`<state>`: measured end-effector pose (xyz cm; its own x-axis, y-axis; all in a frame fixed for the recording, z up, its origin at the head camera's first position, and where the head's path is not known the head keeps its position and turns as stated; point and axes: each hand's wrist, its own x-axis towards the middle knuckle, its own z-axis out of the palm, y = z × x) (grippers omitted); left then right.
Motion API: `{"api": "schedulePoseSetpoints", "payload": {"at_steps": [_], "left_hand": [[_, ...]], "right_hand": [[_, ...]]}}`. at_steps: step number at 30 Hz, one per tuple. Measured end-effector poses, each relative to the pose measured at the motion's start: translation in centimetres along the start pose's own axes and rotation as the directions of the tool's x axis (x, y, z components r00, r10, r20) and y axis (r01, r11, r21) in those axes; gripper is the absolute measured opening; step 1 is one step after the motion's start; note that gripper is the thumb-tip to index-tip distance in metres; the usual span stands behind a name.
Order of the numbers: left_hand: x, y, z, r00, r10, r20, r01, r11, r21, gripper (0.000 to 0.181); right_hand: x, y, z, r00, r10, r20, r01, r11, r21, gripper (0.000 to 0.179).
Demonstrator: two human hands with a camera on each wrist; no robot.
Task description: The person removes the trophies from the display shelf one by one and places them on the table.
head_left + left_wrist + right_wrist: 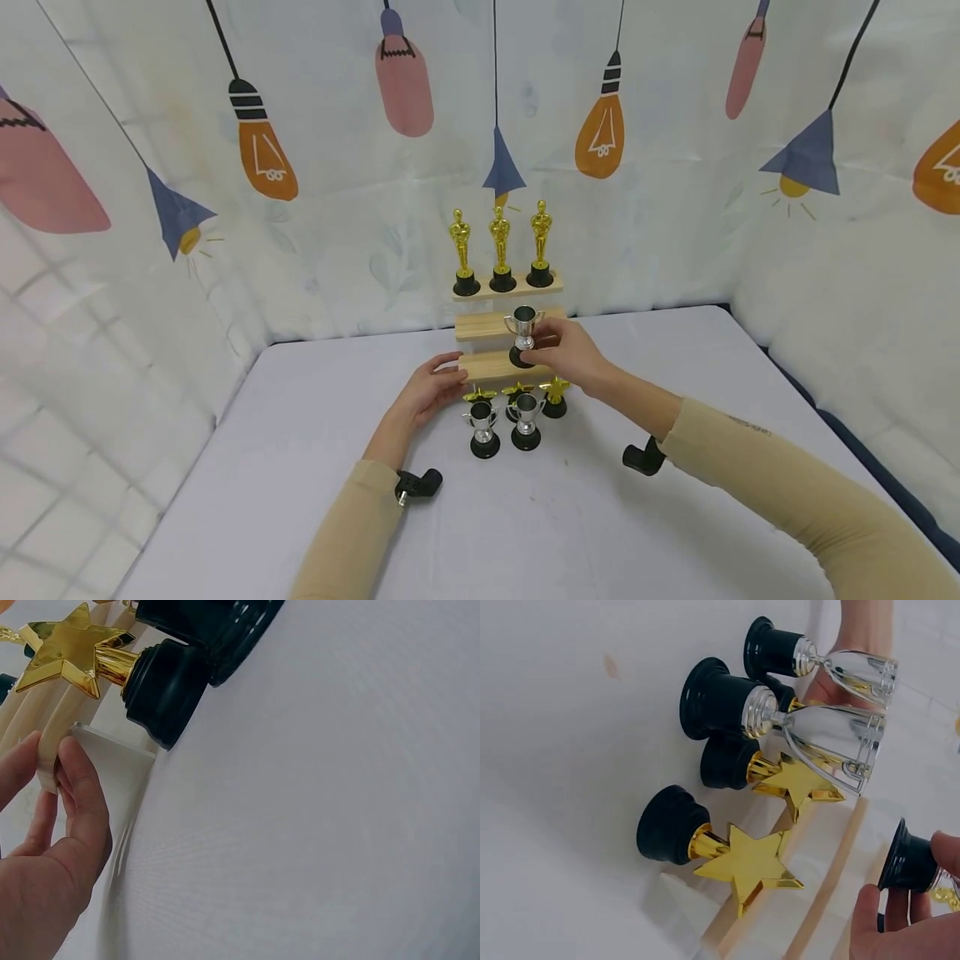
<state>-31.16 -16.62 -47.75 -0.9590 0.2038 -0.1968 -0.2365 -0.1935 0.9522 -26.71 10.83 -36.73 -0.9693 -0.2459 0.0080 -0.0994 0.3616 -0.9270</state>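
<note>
From my head view, starting at the left, I have a beige sleeve (352, 529) leading to the left hand (426, 396), its thumb and fingers pinching the left end of the lowest wooden board (487, 368) of a three-tier stand. Next, the left silver cup (482, 421) stands upright on the white tablecloth (637, 517), a left star trophy (480, 394) just behind it. Above, three gold statuettes (500, 237) line the top board (557, 284). In the middle I see the right silver cup (527, 408) on the cloth, partly hiding the middle star trophy (517, 389). Over these, the raised silver cup (525, 323) is roughly upright in front of the middle board (480, 326); I cannot tell whether its black base touches the lowest wooden board. Just right, the right star trophy (556, 389) stands on the cloth. Furthest right, the right hand (572, 352) pinches the raised silver cup low down, thumb and fingers about its base.
</note>
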Motion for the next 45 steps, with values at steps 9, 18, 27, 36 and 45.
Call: {"api": "schedulePoseSetpoints", "payload": {"at_steps": [9,18,27,36,45], "left_hand": [[0.1,-0.2,0.0,1.000,-0.015,-0.001,0.015,1.000,-0.022,0.057],[0.1,0.0,0.1,1.000,-0.010,-0.014,0.009,1.000,-0.018,0.057],[0.2,0.0,0.0,1.000,-0.008,-0.008,0.008,1.000,-0.021,0.057],[0.2,-0.1,-0.2,1.000,-0.007,0.007,0.007,1.000,-0.013,0.059],[0.2,0.2,0.0,1.000,-0.008,0.005,0.008,1.000,-0.004,0.059]], "right_hand": [[-1.4,0.5,-0.8,1.000,-0.006,-0.003,0.006,1.000,0.016,0.033],[-3.1,0.9,-1.7,0.999,-0.036,-0.001,0.036,0.999,0.040,0.028],[-4.2,2.1,-2.3,1.000,-0.021,0.002,0.021,0.999,0.035,0.033],[-5.4,3.2,-2.8,1.000,0.001,0.006,-0.002,0.999,0.050,0.034],[-6.3,4.1,-3.0,1.000,0.004,0.021,-0.006,0.997,0.078,0.036]]}}
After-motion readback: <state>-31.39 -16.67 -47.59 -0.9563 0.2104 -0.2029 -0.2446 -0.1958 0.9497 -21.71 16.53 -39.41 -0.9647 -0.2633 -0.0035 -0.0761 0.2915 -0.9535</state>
